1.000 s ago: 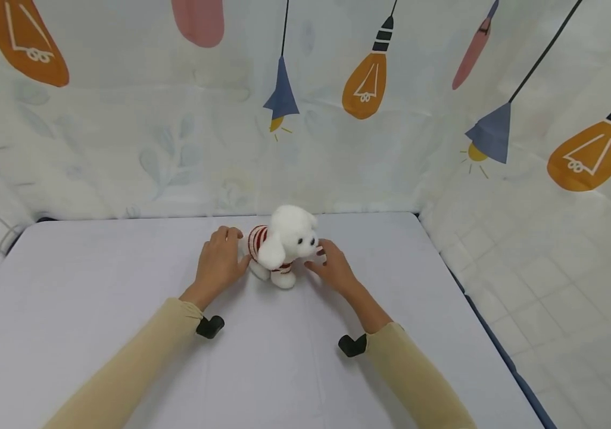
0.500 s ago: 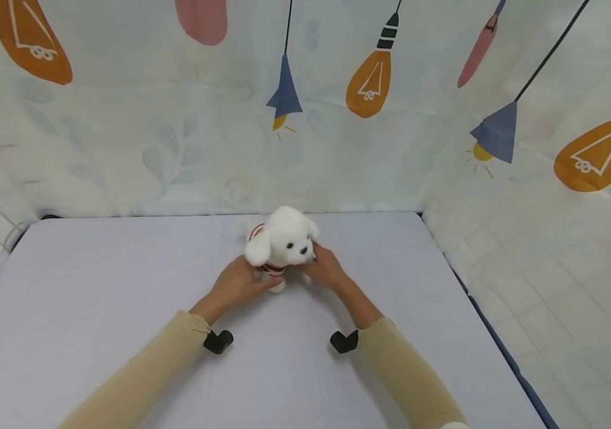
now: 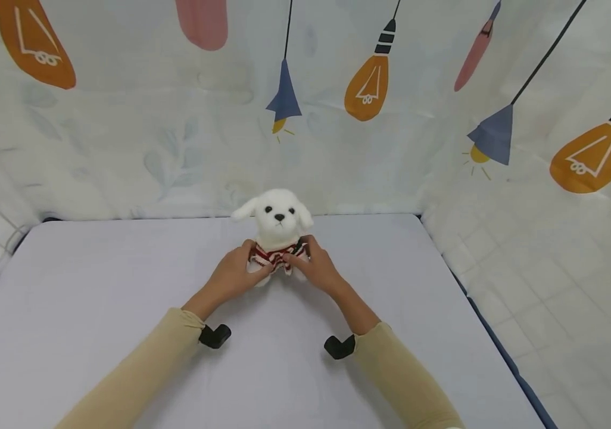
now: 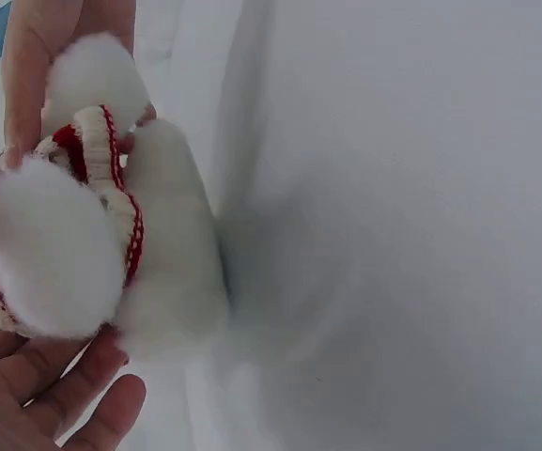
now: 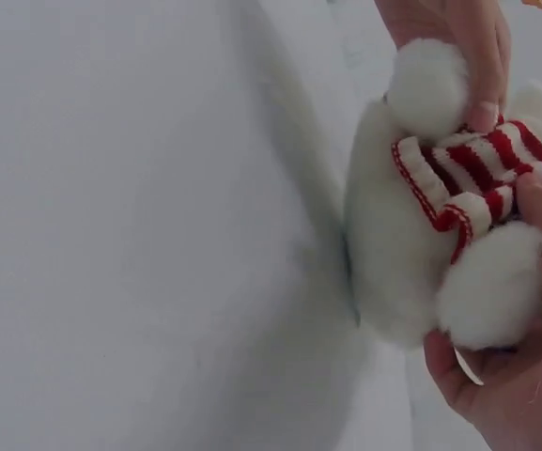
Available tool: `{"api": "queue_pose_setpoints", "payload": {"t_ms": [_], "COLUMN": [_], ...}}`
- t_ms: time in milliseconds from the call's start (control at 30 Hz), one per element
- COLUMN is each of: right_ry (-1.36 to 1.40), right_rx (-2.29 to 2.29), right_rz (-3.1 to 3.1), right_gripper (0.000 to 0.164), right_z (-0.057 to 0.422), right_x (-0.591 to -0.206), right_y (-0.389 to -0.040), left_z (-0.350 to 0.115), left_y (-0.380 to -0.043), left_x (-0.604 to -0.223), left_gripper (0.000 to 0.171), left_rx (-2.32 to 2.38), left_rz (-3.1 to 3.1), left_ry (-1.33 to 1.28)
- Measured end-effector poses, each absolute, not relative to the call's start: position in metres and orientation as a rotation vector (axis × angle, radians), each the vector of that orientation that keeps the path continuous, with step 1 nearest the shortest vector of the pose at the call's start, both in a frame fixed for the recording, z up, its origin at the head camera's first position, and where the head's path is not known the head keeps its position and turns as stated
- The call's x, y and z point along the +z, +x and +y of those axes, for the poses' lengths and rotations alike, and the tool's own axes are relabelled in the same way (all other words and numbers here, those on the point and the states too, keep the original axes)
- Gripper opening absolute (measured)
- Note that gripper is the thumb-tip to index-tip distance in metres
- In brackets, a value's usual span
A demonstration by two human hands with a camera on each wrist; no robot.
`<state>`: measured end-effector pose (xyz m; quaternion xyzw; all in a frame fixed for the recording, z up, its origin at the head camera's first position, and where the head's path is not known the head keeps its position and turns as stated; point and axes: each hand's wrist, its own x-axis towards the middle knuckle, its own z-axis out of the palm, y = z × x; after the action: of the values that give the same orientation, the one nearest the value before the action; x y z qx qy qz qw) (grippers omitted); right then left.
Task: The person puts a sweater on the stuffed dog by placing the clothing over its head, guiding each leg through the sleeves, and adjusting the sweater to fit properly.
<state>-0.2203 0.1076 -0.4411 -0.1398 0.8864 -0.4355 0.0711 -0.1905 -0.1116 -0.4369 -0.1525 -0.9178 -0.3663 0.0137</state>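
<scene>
A white plush dog point(image 3: 278, 214) in a red-and-white striped knit sweater point(image 5: 485, 164) sits upright on the table, its face toward the head camera. My left hand point(image 3: 232, 273) grips one side of its body, the thumb laid across the front near a leg. On the opposite side my right hand point(image 3: 320, 266) holds it likewise, thumb on the sweater. The left wrist view shows a round white paw point(image 4: 56, 249) sticking out between the left thumb and fingers. Most of the fingers are hidden behind the dog in the head view.
A white-covered table point(image 3: 96, 286) extends around the dog. Behind it hangs a pale curtain point(image 3: 203, 137) printed with lamps and bulbs, which also runs along the right side. Black wrist mounts point(image 3: 215, 336) stick out from the beige sleeves point(image 3: 134, 375).
The dog has turned from facing right to facing the head camera and is now propped upright. Both hands have closed in from beside it to hold its body.
</scene>
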Motion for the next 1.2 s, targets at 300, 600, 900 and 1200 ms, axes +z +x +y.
{"api": "queue_pose_setpoints", "payload": {"t_ms": [300,600,900,1200], "right_ry": [-0.387,-0.430,-0.497,-0.564], "right_rx": [-1.358,-1.359,-1.238,-1.150], "right_rz": [2.569,2.502,2.479,2.479], "right_gripper": [0.044,0.043,0.047,0.055], "right_z": [0.119,0.123,0.125,0.131], "right_x": [-0.427,-0.429,-0.426,-0.430], "right_y": [-0.221,-0.222,-0.219,-0.219], "left_z": [-0.119,-0.122,-0.120,-0.113], "left_y": [-0.199,-0.211,-0.208,-0.212], "left_x": [-0.423,-0.415,-0.409,-0.417], "left_gripper": [0.027,0.015,0.011,0.016], "left_rx": [-1.259,-0.917,-0.825,-1.114], "left_rz": [-2.589,-2.557,-2.349,-2.522], "left_ry": [-0.506,-0.739,-0.627,-0.629]}}
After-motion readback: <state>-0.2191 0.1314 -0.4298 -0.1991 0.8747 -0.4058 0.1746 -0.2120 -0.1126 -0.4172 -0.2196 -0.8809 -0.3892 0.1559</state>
